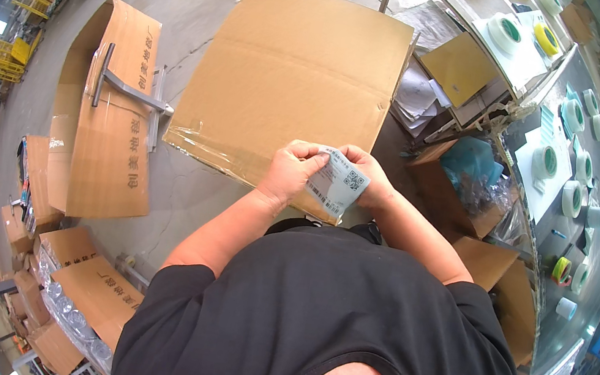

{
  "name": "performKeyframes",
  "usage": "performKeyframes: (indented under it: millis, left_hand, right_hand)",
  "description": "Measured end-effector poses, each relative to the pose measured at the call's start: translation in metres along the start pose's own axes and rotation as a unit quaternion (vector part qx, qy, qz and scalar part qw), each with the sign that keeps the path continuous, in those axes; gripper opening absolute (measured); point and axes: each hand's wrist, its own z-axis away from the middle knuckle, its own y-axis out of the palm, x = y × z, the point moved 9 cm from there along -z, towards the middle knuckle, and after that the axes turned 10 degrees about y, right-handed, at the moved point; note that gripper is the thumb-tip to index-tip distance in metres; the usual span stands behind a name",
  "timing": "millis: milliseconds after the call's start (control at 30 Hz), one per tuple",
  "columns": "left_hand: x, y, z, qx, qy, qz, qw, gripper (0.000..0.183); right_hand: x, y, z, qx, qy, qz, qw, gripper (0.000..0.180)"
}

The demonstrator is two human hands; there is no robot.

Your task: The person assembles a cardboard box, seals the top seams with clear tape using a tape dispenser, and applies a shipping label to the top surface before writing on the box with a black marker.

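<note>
A printed label sheet (337, 184) with a code and barcodes is held between my two hands, over the near edge of a large cardboard box (299, 72). My left hand (292, 170) pinches its upper left corner between thumb and fingers. At its upper right edge, my right hand (365, 173) grips it, the fingers partly hidden behind the sheet. Clear tape runs along the box's near left edge.
An open carton (114, 161) with a metal-handled cart beside it stands on the left. On the right, a worktable (548, 245) carries several tape rolls. Below it, a cardboard box (433, 183) holds blue plastic. More cartons (99, 289) lie at lower left.
</note>
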Motion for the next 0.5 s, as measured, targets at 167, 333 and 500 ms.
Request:
performKeyframes:
  millis: [167,333,500]
  left_hand:
    - [0.012,-0.010,0.004,-0.035,-0.037,0.006,0.999,0.023]
    - [0.022,-0.017,-0.003,-0.027,-0.032,0.040,0.998,0.027]
    - [0.022,-0.026,-0.007,-0.020,0.005,-0.027,0.999,0.022]
  right_hand:
    - [-0.007,0.014,0.002,0.040,0.007,-0.081,0.996,0.025]
    - [-0.012,0.019,-0.004,0.090,-0.007,-0.142,0.986,0.038]
    - [-0.011,0.025,-0.006,0.094,-0.020,-0.140,0.985,0.041]
